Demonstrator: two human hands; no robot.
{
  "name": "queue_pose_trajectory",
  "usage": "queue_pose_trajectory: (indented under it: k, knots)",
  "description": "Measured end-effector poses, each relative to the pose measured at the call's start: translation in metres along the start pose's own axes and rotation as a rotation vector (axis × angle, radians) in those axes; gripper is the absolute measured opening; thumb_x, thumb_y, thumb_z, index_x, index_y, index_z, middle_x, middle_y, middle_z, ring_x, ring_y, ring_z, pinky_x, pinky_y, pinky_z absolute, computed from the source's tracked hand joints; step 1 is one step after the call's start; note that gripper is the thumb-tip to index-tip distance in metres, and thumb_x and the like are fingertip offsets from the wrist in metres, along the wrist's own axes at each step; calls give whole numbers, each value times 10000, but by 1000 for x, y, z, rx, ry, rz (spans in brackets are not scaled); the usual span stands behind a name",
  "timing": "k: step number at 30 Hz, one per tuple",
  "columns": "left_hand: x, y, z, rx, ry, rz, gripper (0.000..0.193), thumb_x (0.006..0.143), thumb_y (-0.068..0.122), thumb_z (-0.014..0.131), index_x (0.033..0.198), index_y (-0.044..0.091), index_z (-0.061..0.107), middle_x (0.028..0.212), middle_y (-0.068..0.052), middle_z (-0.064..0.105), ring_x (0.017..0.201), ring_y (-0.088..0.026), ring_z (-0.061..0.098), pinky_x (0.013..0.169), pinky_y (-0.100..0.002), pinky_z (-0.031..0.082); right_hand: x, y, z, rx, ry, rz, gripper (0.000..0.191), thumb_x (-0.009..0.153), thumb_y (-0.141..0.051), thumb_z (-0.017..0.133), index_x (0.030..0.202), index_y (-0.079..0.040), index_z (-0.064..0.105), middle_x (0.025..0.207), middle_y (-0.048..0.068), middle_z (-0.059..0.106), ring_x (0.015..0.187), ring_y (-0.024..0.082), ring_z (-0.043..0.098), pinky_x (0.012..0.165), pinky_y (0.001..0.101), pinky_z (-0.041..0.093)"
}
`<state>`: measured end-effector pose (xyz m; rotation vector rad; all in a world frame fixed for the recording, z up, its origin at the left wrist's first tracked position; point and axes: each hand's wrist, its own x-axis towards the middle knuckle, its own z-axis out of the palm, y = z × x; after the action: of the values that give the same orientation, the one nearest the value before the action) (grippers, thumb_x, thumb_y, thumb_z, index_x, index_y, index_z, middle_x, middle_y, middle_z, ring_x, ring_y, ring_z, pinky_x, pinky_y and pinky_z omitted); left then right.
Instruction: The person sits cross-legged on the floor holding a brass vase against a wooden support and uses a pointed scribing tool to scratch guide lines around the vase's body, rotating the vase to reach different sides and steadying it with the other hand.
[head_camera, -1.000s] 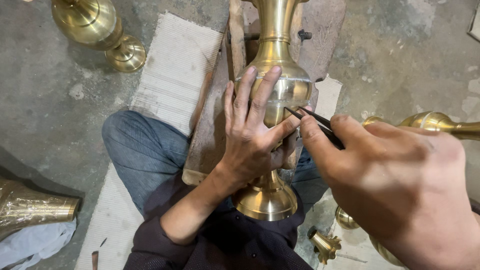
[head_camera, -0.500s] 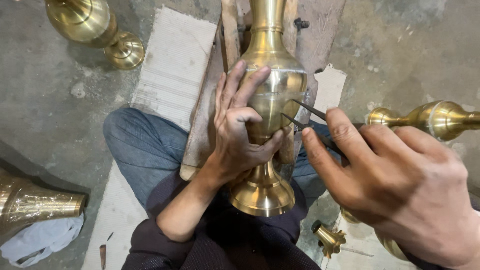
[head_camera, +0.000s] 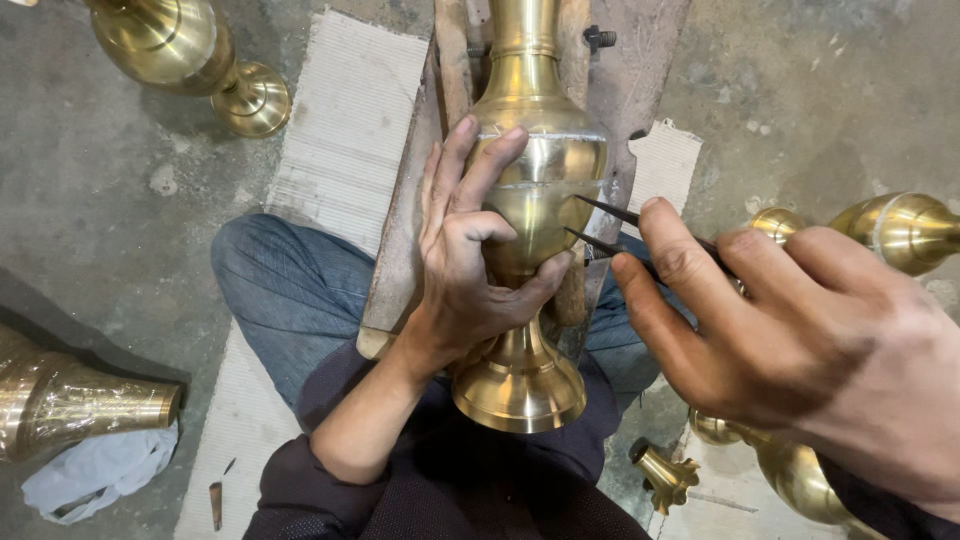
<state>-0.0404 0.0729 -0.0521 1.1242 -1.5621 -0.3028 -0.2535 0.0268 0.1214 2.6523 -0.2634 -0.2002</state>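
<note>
Head view looks straight down on a concrete floor (head_camera: 100, 230) with strips of corrugated cardboard (head_camera: 345, 130) laid across it. Lying along a worn wooden board (head_camera: 640, 70) between the seated person's knees is a tall brass vase (head_camera: 535, 170): slim neck pointing away, bulbous polished body with a paler scraped band around the shoulder, narrow waist, flared foot (head_camera: 520, 390) toward the lap. More brass vessels lie around: one at upper left (head_camera: 165, 40), one at left edge (head_camera: 60, 400) above a crumpled cloth (head_camera: 95, 470), and one at right (head_camera: 900, 230). The left hand (head_camera: 465, 270) presses flat on the vase's belly, fingers spread, thumb hooked underneath; its grip wraps the vase. The right hand (head_camera: 790, 340) pinches a thin dark two-pronged tool (head_camera: 600, 225), its points touching the vase's right flank.
</note>
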Motion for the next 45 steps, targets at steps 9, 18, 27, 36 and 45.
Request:
queue_pose_trajectory:
  k: [9, 18, 27, 36, 45]
  knots:
    - [16, 2, -19, 83, -63, -41, 945, 747, 294, 920, 1457, 109, 326, 1546, -138, 447, 1436, -310, 446, 1200, -514, 383, 9, 12, -14, 171, -369, 263, 610, 846, -265, 680, 1429, -419, 587, 1104, 38, 723, 515, 99, 612, 364, 265, 470]
    - [36, -10, -13, 76, -89, -13, 1152, 629, 464, 1018, 1508, 149, 344, 1553, -251, 318, 1442, -460, 413, 1205, -587, 380, 19, 25, -10, 102, -391, 189, 652, 888, -217, 618, 1510, -379, 509, 836, -24, 674, 480, 78, 568, 338, 257, 461]
    - [42, -10, -18, 36, -99, -62, 1034, 613, 431, 973, 1456, 141, 449, 1532, -236, 415, 1446, -479, 425, 1214, -612, 383, 41, 46, -18, -273, -373, -333, 664, 854, -157, 652, 1497, -201, 493, 975, 47, 656, 565, 121, 609, 425, 241, 564]
    - [45, -8, -25, -7, -87, -53, 957, 678, 360, 950, 1459, 125, 450, 1540, -234, 421, 1452, -464, 418, 1223, -588, 356, 67, 53, -29, -365, -554, -448, 625, 924, -132, 527, 1532, -128, 380, 942, 105, 637, 539, 145, 624, 427, 265, 557]
    - [49, -6, -25, 12, -99, -64, 924, 618, 302, 928, 1407, 109, 488, 1518, -226, 445, 1443, -458, 426, 1204, -595, 346, 59, 43, -24, 21, -764, 154, 630, 1011, -246, 503, 1601, -381, 330, 1019, 103, 656, 398, 81, 580, 287, 249, 448]
